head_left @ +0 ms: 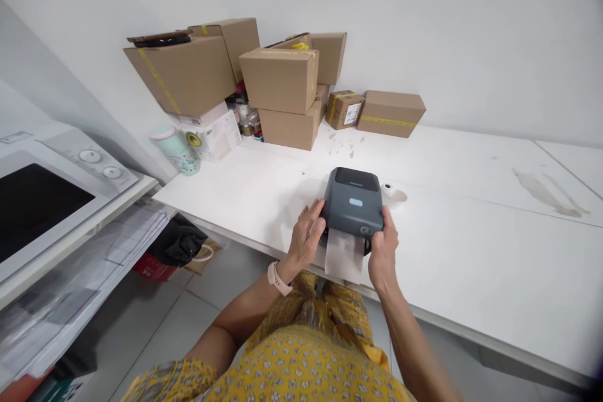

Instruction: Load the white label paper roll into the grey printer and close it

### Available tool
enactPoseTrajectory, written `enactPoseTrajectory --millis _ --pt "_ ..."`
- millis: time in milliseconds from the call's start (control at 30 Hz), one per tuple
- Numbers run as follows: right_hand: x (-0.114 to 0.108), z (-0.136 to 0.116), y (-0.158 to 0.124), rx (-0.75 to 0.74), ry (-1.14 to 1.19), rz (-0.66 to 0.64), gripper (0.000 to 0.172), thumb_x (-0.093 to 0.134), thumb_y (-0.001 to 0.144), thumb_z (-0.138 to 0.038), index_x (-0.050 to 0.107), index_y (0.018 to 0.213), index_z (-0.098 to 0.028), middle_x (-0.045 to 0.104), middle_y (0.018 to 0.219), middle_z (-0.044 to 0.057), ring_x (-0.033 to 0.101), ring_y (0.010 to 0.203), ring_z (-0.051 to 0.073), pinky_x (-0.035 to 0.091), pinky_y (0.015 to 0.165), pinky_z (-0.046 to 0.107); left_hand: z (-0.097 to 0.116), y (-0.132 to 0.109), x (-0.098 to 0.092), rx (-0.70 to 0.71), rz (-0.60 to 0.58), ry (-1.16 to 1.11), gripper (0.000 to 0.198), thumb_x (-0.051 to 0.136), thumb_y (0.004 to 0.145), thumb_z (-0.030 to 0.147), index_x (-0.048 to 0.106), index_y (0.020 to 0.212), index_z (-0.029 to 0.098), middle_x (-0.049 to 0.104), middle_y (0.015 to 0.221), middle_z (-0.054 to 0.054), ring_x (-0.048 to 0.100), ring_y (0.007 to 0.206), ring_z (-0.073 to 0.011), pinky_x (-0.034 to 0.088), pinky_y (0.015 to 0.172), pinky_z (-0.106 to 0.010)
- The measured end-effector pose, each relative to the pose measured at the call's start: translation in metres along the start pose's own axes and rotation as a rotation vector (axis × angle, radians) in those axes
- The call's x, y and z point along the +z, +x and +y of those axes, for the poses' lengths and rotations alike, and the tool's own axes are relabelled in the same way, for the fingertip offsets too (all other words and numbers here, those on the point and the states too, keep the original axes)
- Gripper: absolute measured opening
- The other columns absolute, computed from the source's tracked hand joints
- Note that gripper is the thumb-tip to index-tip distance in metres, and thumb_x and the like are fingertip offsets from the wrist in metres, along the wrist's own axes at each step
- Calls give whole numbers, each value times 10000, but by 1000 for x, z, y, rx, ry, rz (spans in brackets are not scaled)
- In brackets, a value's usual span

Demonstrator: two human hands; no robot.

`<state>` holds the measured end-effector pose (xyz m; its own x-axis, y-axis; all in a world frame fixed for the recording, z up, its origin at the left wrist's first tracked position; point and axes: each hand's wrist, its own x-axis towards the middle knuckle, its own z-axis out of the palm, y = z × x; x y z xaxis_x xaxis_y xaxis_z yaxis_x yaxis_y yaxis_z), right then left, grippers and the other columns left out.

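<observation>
A dark grey label printer (355,204) stands near the front edge of the white table, between my hands. A strip of pale label paper (345,256) hangs out of its front, reaching the table's edge. My left hand (306,235) presses its fingers against the printer's left side. On the opposite side, my right hand (384,248) grips the front right corner, thumb on top; some of its fingers are hidden. Just behind the right hand lies a small white paper roll (394,193) with a loose end.
Cardboard boxes (277,81) are stacked against the wall at the back left. Two smaller boxes (391,113) sit right of them. A mint tumbler (176,152) stands at the table's left end, near a white microwave (70,176). Stains mark the white table (471,232).
</observation>
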<state>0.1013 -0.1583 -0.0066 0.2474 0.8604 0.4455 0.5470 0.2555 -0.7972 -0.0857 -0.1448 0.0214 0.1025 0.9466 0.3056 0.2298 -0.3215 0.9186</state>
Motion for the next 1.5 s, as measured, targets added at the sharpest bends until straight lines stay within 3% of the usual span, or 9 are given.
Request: enactPoseTrajectory --millis 233,467,667,800,900,1000,1267,1400,1500 --pt "-5 -37 103 -357 -161 182 548 290 1008 -483 376 1492 -241 470 1485 139 446 1361 311 313 1115 570 -16 64 -3 -54 113 -221 552 517 953 460 469 1435 194 561 1438 -133 505 1362 -257 403 1130 -414" --pt "9 -31 205 -309 -139 191 610 280 1002 -552 304 1509 -214 419 1496 161 394 1406 317 337 1112 578 -55 68 16 -258 -22 107 441 539 886 277 588 1308 162 642 1328 -140 615 1201 -267 483 1011 -407" --pt "2 -35 198 -403 -142 344 645 428 963 -504 282 1514 -201 333 1543 185 292 1458 362 271 1133 646 -45 79 12 -298 -145 444 430 519 870 356 621 1256 196 719 1171 -120 666 1082 -299 504 922 -399" --pt "7 -17 155 -434 -221 -167 414 498 930 -384 573 1299 -211 652 1225 128 615 1149 296 481 989 499 -37 114 3 -312 -382 652 377 644 732 355 693 1047 154 744 1027 -158 689 993 -350 520 827 -397" --pt "22 8 147 -300 -467 -671 560 642 829 -394 560 1338 -177 659 1274 147 627 1149 314 495 952 454 -35 132 0 -351 -548 613 170 673 664 288 674 757 145 711 684 -99 698 716 -280 520 685 -342" --pt "39 22 154 -228 -622 -910 738 741 732 -406 511 1397 -181 635 1333 165 623 1173 347 471 971 461 -40 137 0 -381 -599 493 112 647 646 215 580 575 161 559 450 -26 606 505 -196 472 548 -288" --pt "37 0 176 -180 -558 -1159 857 802 598 -369 532 1391 -186 636 1345 128 626 1176 329 504 973 380 -53 135 4 -438 -613 428 98 610 648 136 532 597 166 488 430 21 501 431 -128 388 451 -226" --pt "-6 -5 179 -154 -197 -1156 841 789 639 -387 499 1409 -213 609 1377 88 588 1226 310 478 1039 388 -57 134 3 -421 -623 413 54 576 713 180 559 664 164 502 471 17 498 458 -133 397 473 -236" --pt "-52 6 155 -164 115 -948 799 801 643 -446 525 1355 -212 619 1349 94 581 1228 323 476 1044 403 -60 129 3 -378 -605 420 96 547 749 230 608 770 159 613 601 -23 574 563 -173 435 534 -256"
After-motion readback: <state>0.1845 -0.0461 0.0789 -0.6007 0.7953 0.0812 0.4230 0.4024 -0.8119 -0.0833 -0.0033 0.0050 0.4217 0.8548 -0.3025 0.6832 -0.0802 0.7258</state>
